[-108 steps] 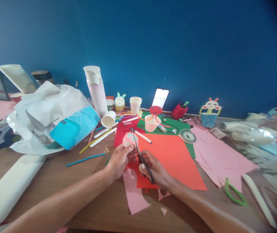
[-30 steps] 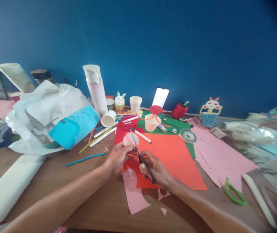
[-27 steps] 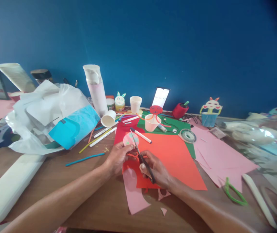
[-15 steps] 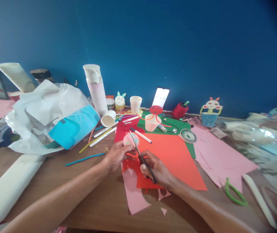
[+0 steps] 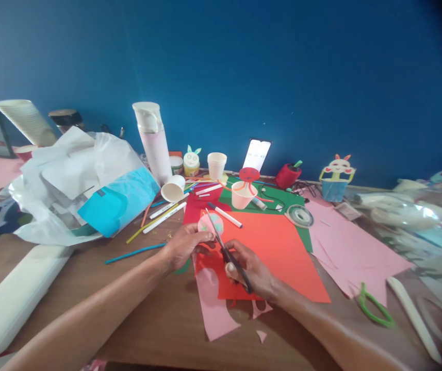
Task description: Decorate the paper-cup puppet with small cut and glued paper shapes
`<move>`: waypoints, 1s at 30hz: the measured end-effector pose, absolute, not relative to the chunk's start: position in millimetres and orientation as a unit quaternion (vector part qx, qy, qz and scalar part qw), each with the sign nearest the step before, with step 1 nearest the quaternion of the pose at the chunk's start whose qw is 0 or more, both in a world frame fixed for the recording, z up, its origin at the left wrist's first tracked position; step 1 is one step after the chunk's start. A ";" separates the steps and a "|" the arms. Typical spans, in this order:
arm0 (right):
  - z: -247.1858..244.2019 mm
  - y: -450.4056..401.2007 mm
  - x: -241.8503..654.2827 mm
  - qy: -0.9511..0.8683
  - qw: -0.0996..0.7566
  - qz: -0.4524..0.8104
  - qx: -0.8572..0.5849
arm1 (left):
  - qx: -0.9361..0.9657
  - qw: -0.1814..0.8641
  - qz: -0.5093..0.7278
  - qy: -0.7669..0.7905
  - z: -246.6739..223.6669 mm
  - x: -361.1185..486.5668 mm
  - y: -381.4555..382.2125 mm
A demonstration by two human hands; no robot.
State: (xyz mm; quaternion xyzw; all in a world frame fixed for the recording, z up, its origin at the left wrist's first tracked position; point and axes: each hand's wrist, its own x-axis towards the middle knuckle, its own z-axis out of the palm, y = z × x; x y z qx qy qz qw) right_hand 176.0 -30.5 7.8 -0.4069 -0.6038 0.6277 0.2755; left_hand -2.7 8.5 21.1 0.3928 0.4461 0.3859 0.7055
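Observation:
My left hand point(image 5: 189, 244) pinches a round pink paper cutout point(image 5: 206, 223) with greenish drawn marks, held above the sheets. My right hand point(image 5: 249, 270) is closed around the dark handles of a pair of scissors point(image 5: 226, 254). The scissors' blades lie across the paper disc, pointing up and away. Beneath my hands is an orange-red sheet point(image 5: 278, 252). A cut pink paper piece point(image 5: 213, 314) with a curved edge sticks out below, near small scraps. Just past the disc rests a white marker point(image 5: 225, 215) with a dark end.
A paper cup point(image 5: 244, 197) with a red face stands on green paper point(image 5: 300, 206), near a tape roll point(image 5: 299, 216) and a lit phone point(image 5: 258, 154). To the left are a stuffed plastic bag point(image 5: 100, 165), a tall white bottle point(image 5: 153, 144) and a blue pipe cleaner point(image 5: 133, 254).
Both hands, the disc and the scissors have barely shifted. A bit of green now shows on the table below my left hand.

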 end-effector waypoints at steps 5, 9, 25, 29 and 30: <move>10.5 -30.0 177.0 -0.601 0.261 0.632 -0.414 | 0.408 0.702 0.377 0.446 18.5 -5.7 10.9; 9.3 -30.6 177.7 -0.593 0.261 0.639 -0.414 | 0.423 0.700 0.367 0.443 17.5 -8.0 12.2; 10.7 -30.1 179.0 -0.593 0.250 0.654 -0.399 | 0.441 0.705 0.322 0.453 23.0 -14.2 16.2; 12.1 -30.2 179.1 -0.596 0.242 0.651 -0.403 | 0.456 0.702 0.306 0.454 24.1 -15.5 16.7; 12.2 -30.3 179.1 -0.596 0.241 0.651 -0.404 | 0.462 0.699 0.301 0.455 24.3 -16.0 17.0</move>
